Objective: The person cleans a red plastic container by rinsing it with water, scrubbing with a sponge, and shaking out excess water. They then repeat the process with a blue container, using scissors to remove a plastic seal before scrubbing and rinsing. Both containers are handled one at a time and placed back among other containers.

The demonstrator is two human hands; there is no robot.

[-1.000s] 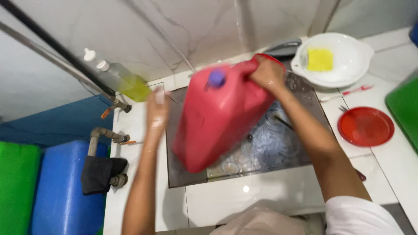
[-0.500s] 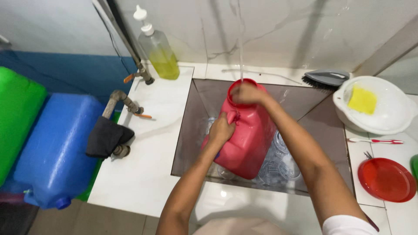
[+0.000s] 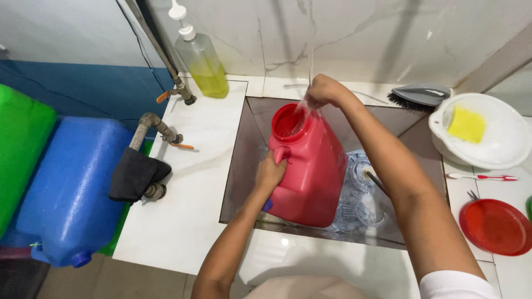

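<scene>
A red plastic jug (image 3: 310, 171) stands tilted in the steel sink (image 3: 244, 166), its round mouth open and facing up. A thin stream of water (image 3: 310, 50) falls from above toward the mouth. My right hand (image 3: 324, 91) is at the jug's top edge, under the stream, fingers curled. My left hand (image 3: 270, 174) grips the jug's side handle, with a small blue cap partly visible under its fingers. Clear plastic items (image 3: 363, 194) lie in the sink behind the jug.
A pump bottle of yellow liquid (image 3: 202, 61) stands at the back left near two pipe taps (image 3: 166, 130). A blue drum (image 3: 72, 188) and green drum (image 3: 19, 149) sit left. At right: a grey brush (image 3: 421, 94), a white bowl (image 3: 499, 152) with a yellow sponge (image 3: 466, 124), a toothbrush (image 3: 482, 177), a red plate (image 3: 493, 227).
The jug has come down from being held up and tilted into the sink, mouth now open under running water. My left hand moved from the counter onto the handle.
</scene>
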